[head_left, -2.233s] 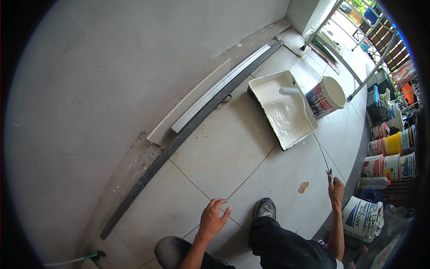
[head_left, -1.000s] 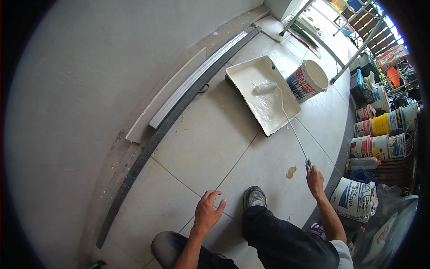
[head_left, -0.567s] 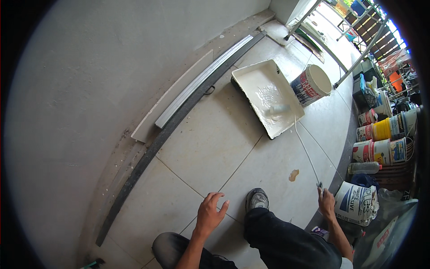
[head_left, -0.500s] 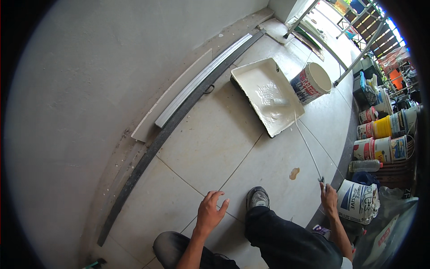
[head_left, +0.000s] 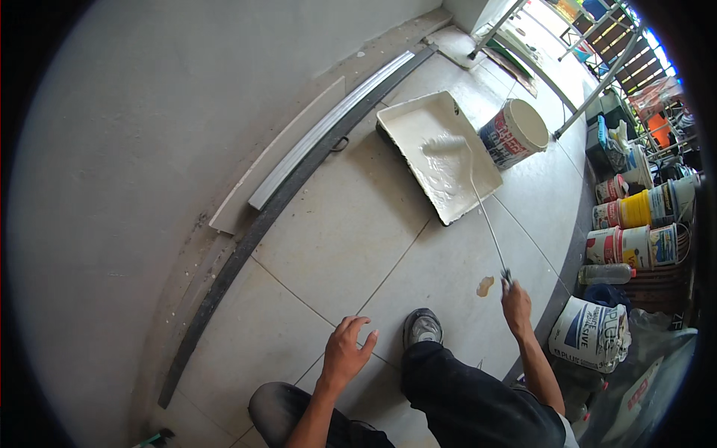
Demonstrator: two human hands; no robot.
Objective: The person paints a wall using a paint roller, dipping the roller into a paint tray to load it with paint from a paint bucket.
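My right hand (head_left: pixel 517 305) is wrapped round the dark handle of a paint roller (head_left: pixel 489 228). Its long thin metal rod runs forward into a paint tray (head_left: pixel 484 196), where the small roller head (head_left: pixel 447 144) lies in wet off-white paint. The tray is black on the outside and coated with paint within. Over the floor, near my knee, my left hand (head_left: pixel 349 349) is empty, its fingers loosely curled and apart. Just right of the tray stands a paint bucket (head_left: pixel 511 138) with a printed label and paint-smeared inside.
A grey wall (head_left: pixel 149 149) rises on the left, with a dark bar (head_left: pixel 276 205) and white strips (head_left: pixel 328 134) along its foot. Metal scaffold legs (head_left: pixel 597 93) stand at the far right. Several buckets (head_left: pixel 635 213) line the right side, and a larger white bucket (head_left: pixel 582 336) sits by my right arm.
My right hand has moved forward and left, pushing the roller head from the tray's near part farther up it. My left hand is almost where it was. The view has shifted slightly.
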